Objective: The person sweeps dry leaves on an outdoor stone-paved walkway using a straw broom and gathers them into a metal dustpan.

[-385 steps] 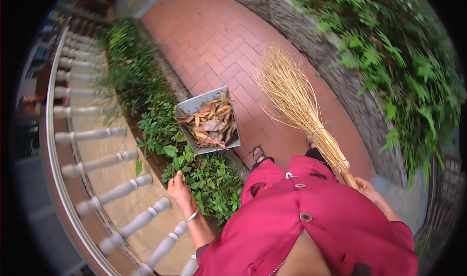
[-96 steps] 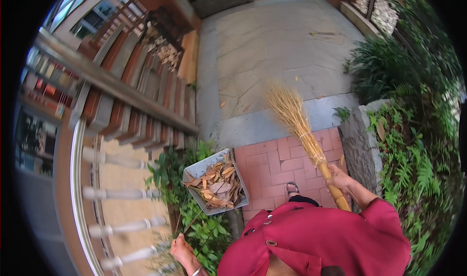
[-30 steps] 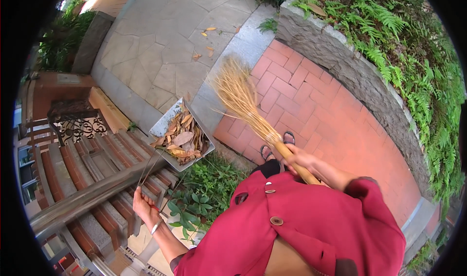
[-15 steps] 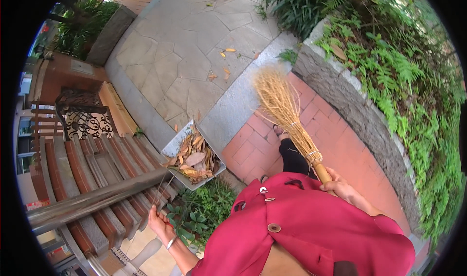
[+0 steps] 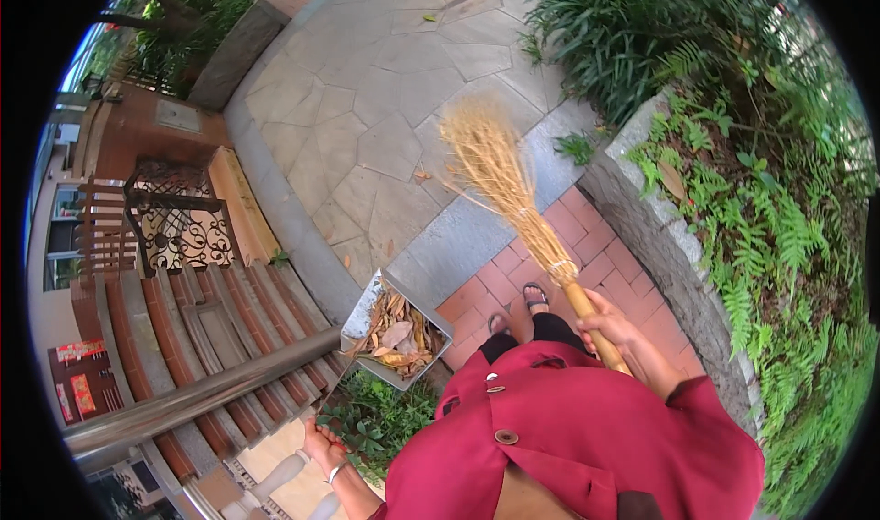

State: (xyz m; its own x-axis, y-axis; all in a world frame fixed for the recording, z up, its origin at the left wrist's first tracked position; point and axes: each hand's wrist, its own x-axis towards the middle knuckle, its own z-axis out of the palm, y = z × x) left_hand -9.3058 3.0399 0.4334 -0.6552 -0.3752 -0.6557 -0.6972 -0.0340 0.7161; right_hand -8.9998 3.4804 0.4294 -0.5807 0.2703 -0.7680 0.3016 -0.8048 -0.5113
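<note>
head: right hand [image 5: 607, 323] curled round broom [image 5: 543, 236], left hand [image 5: 323, 445] fisted, holding dustpan [image 5: 365, 307].

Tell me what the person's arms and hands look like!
The left hand is bare, with a shiny silver bangle around its wrist. The right hand is bare too, with no bangle showing. Both arms have loose raspberry-red sleeves that stop before the wrists.

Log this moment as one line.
left hand: holds dustpan | right hand: grips broom | dustpan: contains dry leaves | broom: bristles blurred, over stone paving
</note>
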